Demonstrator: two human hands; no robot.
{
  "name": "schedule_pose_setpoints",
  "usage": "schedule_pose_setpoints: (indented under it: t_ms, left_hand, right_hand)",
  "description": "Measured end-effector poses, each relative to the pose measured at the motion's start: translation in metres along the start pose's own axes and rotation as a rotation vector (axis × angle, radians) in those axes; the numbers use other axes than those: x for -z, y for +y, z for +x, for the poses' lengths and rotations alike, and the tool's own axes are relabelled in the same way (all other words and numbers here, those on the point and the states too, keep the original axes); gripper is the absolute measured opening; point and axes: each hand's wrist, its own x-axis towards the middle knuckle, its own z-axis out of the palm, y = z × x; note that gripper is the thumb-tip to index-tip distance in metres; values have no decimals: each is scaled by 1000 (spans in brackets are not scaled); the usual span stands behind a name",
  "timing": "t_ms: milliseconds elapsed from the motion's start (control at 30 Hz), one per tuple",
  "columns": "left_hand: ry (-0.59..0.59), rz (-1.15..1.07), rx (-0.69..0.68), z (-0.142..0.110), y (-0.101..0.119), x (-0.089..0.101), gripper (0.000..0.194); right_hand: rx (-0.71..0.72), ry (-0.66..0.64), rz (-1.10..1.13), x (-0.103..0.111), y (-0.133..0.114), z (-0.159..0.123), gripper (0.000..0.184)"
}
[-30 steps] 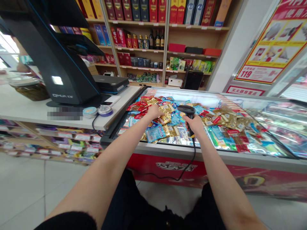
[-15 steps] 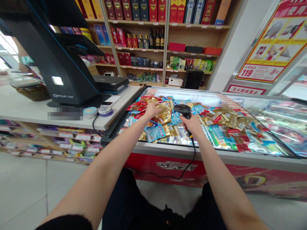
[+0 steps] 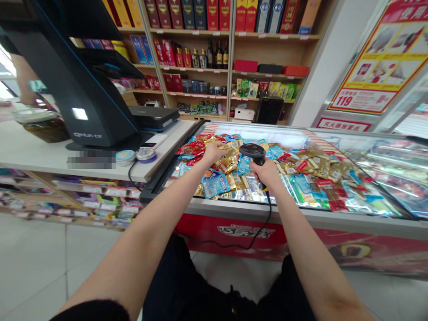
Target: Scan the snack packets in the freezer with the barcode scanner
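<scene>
Left arm [image 3: 140, 236]: bare forearm, extended forward and inward from the lower left of the view, a dark cuff [image 3: 90, 310] at its near end, the wrist level with the front rim of the chest freezer [image 3: 234, 207] and reaching past it; left hand [image 3: 213, 154]: palm down over the middle of the freezer's glass opening, fingers bent downward, grip not determinable. Right arm [image 3: 317, 263]: bare forearm, extended forward and inward from the lower right, wrist angled upward just behind the same rim. Right hand [image 3: 265, 174]: fingers wrapped closed around the handle of a black handheld barcode scanner [image 3: 252, 154], just beside the left hand, the two hands apart.
</scene>
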Motion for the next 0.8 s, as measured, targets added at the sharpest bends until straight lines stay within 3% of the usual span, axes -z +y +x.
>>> schedule_pose_setpoints:
  t_ms: [500, 667, 800]
  left_hand:
    - [-36, 42, -11, 6, 18, -18, 31]
    - [-53, 21, 21, 13, 33, -43, 31]
    - [-130, -132, 94, 18, 62, -78, 27]
  right_hand:
    - [-77, 34, 64, 19, 13, 6, 18]
    - [-95, 102, 162, 46, 32, 14, 20]
    - [-130, 225, 228, 81, 43, 17, 23]
